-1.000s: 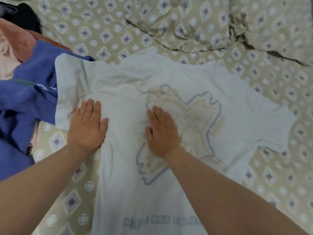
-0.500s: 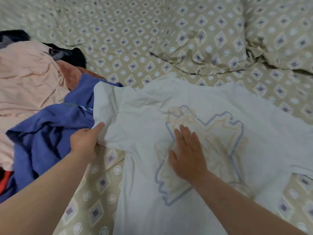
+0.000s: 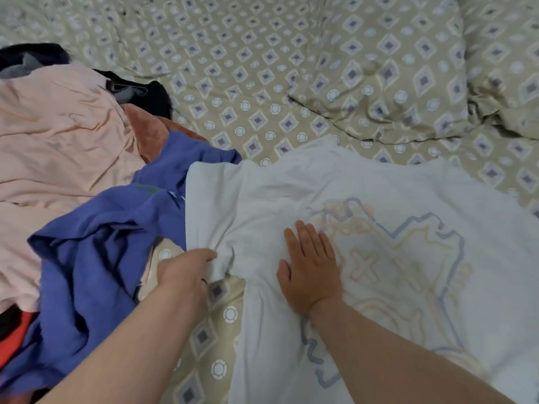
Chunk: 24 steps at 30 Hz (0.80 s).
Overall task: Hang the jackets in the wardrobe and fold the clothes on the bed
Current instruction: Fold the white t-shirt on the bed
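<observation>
A white T-shirt [image 3: 393,199] with a pale printed outline lies spread flat on the bed. My left hand [image 3: 186,272] pinches the lower edge of its left sleeve, where the cloth bunches up. My right hand [image 3: 310,272] lies flat on the shirt's chest beside the print, fingers straight and pressing down. To the left sits a pile of clothes: a blue garment [image 3: 96,258] partly under the white sleeve, a pink one [image 3: 58,147], a rust-coloured one [image 3: 145,135] and a black one [image 3: 145,91].
The bed [image 3: 262,83] has a beige cover with a diamond pattern. Two pillows [image 3: 408,68] in the same cloth lie at the back right. A bit of red fabric [image 3: 14,336] shows at the lower left edge.
My left hand left its flat rest on the shirt and took hold of the sleeve edge. The view shifted left, so the shirt sits further right. My right hand stays pressed on the shirt.
</observation>
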Each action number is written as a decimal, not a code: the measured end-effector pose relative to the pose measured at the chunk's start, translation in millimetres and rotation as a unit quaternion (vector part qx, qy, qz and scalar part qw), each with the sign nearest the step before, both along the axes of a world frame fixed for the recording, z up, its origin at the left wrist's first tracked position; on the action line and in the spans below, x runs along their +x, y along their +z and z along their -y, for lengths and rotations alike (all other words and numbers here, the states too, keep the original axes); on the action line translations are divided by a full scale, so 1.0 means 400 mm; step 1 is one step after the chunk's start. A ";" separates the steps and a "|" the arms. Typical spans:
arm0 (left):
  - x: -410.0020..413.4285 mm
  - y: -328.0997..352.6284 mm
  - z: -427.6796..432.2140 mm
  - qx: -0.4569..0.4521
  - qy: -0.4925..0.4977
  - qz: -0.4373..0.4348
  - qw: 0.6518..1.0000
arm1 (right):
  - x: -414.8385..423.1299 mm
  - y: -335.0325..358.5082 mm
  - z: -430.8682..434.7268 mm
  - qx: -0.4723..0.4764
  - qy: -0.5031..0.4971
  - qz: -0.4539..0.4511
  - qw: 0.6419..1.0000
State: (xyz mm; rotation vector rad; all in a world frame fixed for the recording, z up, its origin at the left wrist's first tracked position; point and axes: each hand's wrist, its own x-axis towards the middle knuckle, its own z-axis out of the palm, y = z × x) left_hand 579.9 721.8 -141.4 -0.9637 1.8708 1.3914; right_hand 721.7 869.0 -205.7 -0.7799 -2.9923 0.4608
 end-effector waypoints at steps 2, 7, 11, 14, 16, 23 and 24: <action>0.006 0.019 0.005 0.075 0.006 0.087 0.993 | 0.001 -0.004 -0.003 0.003 0.002 -0.001 1.000; -0.073 0.097 -0.024 0.109 -0.142 0.099 0.979 | 0.000 -0.011 -0.004 -0.002 0.004 -0.010 1.000; -0.100 0.119 -0.073 0.088 -0.183 0.042 0.978 | 0.002 -0.003 -0.006 -0.008 0.000 -0.026 1.000; -0.055 0.120 -0.120 0.081 -0.179 -0.054 0.979 | 0.005 0.015 -0.008 -0.043 -0.011 -0.070 0.997; 0.004 0.117 -0.168 0.024 -0.237 -0.193 0.952 | 0.035 0.036 -0.024 -0.108 -0.049 -0.125 0.985; 0.183 -0.004 -0.296 -0.186 -0.649 -0.398 0.621 | 0.359 0.112 -0.188 -0.142 -0.164 -0.180 0.960; 0.183 -0.022 -0.296 -0.208 -0.656 -0.408 0.600 | 0.412 0.116 -0.216 -0.140 -0.177 -0.173 0.959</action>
